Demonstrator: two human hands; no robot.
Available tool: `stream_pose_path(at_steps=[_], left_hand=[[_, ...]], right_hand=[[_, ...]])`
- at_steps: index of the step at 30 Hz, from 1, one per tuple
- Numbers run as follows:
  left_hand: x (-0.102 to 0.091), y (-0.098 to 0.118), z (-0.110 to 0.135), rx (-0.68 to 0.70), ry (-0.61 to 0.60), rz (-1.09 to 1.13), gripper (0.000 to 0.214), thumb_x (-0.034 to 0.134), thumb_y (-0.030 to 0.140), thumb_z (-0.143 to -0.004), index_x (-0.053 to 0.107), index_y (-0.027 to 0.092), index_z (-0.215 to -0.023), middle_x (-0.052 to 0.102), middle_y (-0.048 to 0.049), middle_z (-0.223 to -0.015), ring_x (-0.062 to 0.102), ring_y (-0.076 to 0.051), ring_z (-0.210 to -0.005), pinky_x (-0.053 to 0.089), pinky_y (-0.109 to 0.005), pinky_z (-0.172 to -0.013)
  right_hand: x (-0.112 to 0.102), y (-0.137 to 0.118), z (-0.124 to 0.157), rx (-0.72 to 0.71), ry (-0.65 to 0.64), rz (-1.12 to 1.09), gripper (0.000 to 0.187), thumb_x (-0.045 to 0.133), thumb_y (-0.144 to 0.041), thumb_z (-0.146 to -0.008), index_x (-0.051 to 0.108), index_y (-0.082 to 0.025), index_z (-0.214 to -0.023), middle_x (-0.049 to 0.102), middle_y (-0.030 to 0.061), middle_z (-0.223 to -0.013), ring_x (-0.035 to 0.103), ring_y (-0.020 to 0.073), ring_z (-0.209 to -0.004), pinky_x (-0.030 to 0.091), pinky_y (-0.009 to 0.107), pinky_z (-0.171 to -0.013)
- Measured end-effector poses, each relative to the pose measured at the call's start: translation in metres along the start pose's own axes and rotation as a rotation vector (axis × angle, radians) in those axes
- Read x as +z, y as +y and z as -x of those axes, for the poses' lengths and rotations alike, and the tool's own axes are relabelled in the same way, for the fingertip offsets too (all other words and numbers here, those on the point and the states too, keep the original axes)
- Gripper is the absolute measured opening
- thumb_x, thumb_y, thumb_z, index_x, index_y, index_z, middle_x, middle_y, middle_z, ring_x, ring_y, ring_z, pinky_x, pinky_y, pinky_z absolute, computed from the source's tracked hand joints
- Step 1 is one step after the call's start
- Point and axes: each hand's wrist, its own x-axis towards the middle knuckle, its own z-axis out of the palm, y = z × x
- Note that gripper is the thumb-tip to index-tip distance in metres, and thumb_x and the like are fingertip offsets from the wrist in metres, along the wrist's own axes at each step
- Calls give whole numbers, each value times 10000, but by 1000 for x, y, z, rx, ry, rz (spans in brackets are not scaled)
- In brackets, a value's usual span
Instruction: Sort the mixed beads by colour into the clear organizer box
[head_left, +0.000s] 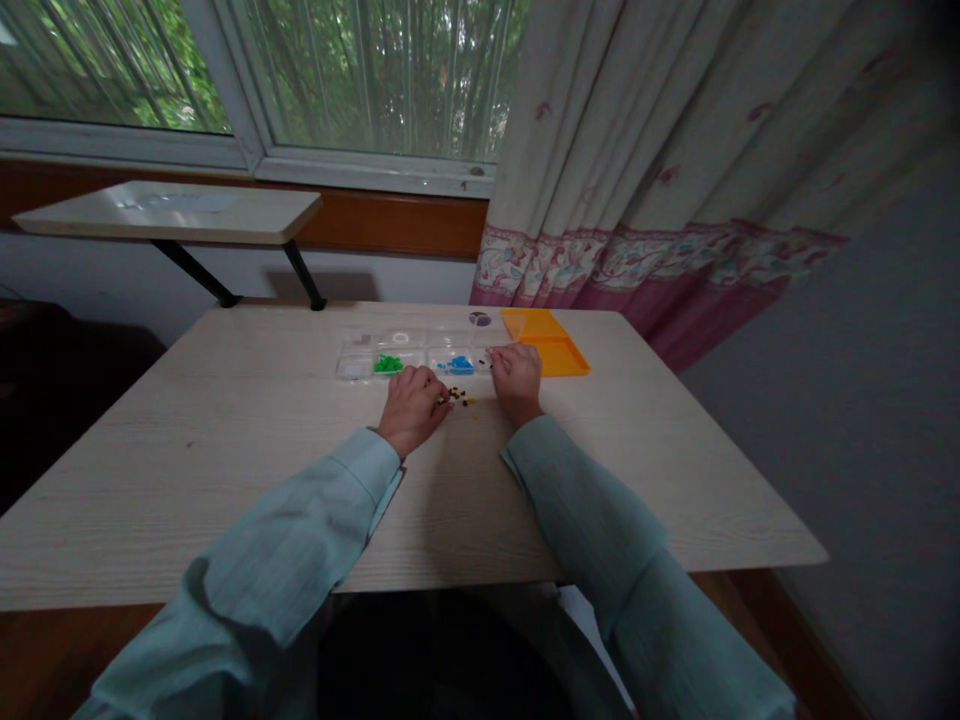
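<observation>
Pieces (459,395), tiny, dark and yellow, lie on the pale wooden table (300,420) by our curled left hand (411,405); our right hand (519,380), fingers bunched, is at the clear plastic compartment box (355,368); we cannot tell whether either holds anything.

Got bright green bits (388,364), bright blue bits (459,366) and a dark-brown-and-yellow mix of pieces (465,402). Orange plastic tray (559,357), pale wood-grain desk (300,410), minty blue-green sleeves (300,525). Curtain's (577,130) cream with pinkish motifs, swirly multicolour band (637,255), magenta-pink hem (671,305).
</observation>
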Motion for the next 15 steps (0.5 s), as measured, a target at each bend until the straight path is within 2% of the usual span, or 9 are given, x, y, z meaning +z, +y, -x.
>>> stream_pose_path(at_steps=[15], left_hand=[[7, -1, -4, -10, 36, 38, 167, 549, 312, -893, 652, 180, -883, 590, -95, -974, 481, -252, -982, 387, -415, -861]], right_hand=[[0, 0, 1, -16, 19, -22, 328, 457, -362, -933, 744, -204, -942, 686, 71, -913, 522, 219, -922, 366, 358, -867]])
